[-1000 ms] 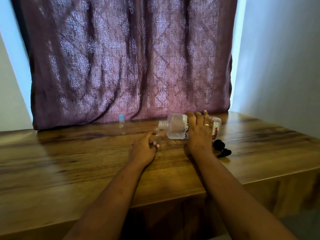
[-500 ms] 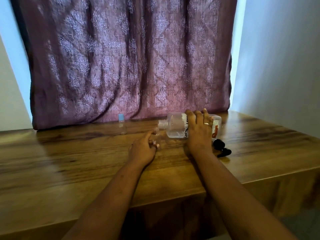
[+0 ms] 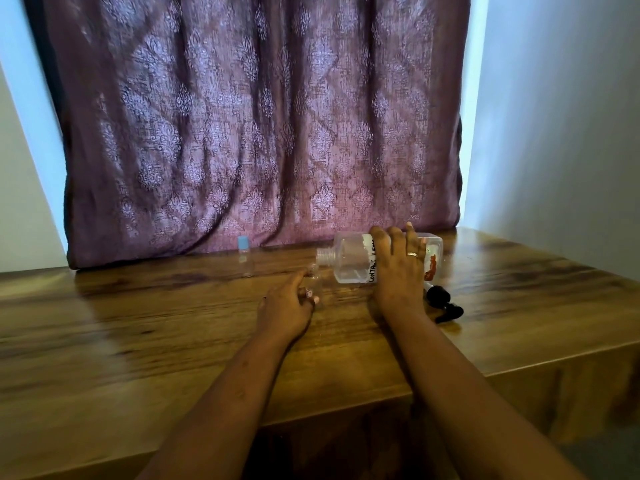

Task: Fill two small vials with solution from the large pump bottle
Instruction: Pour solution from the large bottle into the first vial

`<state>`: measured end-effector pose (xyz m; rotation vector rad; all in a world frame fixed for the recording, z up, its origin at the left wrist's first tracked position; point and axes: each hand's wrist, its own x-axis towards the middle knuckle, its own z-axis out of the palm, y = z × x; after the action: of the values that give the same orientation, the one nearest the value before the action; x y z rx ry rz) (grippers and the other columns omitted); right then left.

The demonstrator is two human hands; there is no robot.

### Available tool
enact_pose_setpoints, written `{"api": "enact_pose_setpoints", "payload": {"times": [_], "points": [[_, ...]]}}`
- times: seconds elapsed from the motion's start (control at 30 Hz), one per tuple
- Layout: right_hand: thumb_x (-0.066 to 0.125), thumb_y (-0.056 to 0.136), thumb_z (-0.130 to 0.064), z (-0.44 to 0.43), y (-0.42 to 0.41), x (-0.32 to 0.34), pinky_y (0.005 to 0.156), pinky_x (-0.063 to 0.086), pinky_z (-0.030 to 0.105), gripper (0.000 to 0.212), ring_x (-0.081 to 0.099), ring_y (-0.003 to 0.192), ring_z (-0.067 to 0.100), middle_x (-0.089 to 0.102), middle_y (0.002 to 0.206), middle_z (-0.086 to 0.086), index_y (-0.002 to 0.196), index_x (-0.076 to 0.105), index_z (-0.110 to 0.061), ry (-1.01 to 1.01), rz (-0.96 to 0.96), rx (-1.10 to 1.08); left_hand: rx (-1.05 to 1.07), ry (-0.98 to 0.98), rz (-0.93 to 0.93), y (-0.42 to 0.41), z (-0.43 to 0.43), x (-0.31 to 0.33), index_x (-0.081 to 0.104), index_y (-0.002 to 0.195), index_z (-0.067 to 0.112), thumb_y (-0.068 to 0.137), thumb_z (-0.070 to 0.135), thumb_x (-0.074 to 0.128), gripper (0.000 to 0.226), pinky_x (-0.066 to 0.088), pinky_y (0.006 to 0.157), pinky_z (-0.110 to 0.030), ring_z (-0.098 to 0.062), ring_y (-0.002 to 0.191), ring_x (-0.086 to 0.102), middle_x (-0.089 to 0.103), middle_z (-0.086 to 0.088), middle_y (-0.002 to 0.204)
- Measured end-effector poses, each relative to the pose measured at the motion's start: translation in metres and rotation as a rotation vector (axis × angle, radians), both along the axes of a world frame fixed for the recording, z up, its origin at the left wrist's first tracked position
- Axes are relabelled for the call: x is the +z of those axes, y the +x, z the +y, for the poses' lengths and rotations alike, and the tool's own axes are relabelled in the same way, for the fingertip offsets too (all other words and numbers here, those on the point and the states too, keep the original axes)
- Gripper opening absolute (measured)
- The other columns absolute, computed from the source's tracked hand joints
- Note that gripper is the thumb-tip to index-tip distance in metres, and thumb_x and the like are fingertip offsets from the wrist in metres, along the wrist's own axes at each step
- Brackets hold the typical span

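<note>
My right hand [image 3: 398, 268] grips the large clear bottle [image 3: 349, 259], tipped on its side with its open threaded neck pointing left, just above a small open vial [image 3: 314, 277]. My left hand [image 3: 287, 304] holds that vial upright on the wooden table [image 3: 138, 341]. The bottle has a white handwritten label and some clear liquid in it. A second small vial [image 3: 245, 259] with a blue cap stands to the left, near the curtain. The black pump head [image 3: 443, 303] lies on the table to the right of my right wrist.
A purple patterned curtain [image 3: 259, 133] hangs along the table's back edge. A white wall [image 3: 571, 133] rises at the right. The table's front edge runs below my forearms.
The bottle and both hands stay almost still; the bottle's neck remains over the open vial.
</note>
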<state>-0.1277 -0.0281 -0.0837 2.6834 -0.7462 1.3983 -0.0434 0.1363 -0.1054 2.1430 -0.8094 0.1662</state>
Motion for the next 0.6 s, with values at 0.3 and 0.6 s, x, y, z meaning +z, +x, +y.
{"api": "enact_pose_setpoints", "payload": {"times": [0.3, 0.6], "points": [[0.079, 0.059, -0.001, -0.0013, 0.0025, -0.0022, 0.113, 0.022, 0.053, 0.095, 0.021, 0.139, 0.040, 0.042, 0.141, 0.016, 0.134, 0.027, -0.024, -0.043, -0.033, -0.020, 0.000, 0.002, 0.018, -0.0016, 0.0013, 0.0006, 0.033, 0.143, 0.039, 0.092, 0.027, 0.058, 0.058, 0.043, 0.102, -0.052, -0.027, 0.116, 0.056, 0.062, -0.004, 0.128], [0.081, 0.058, -0.005, -0.0016, 0.0051, -0.0023, 0.106, 0.034, 0.056, 0.096, 0.018, 0.139, 0.037, 0.040, 0.140, 0.013, 0.134, 0.027, -0.026, -0.016, -0.040, 0.003, -0.014, -0.013, 0.041, -0.0035, 0.0024, 0.0006, 0.032, 0.142, 0.043, 0.091, 0.030, 0.058, 0.058, 0.047, 0.097, -0.055, -0.028, 0.102, 0.063, 0.068, 0.001, 0.114]]}}
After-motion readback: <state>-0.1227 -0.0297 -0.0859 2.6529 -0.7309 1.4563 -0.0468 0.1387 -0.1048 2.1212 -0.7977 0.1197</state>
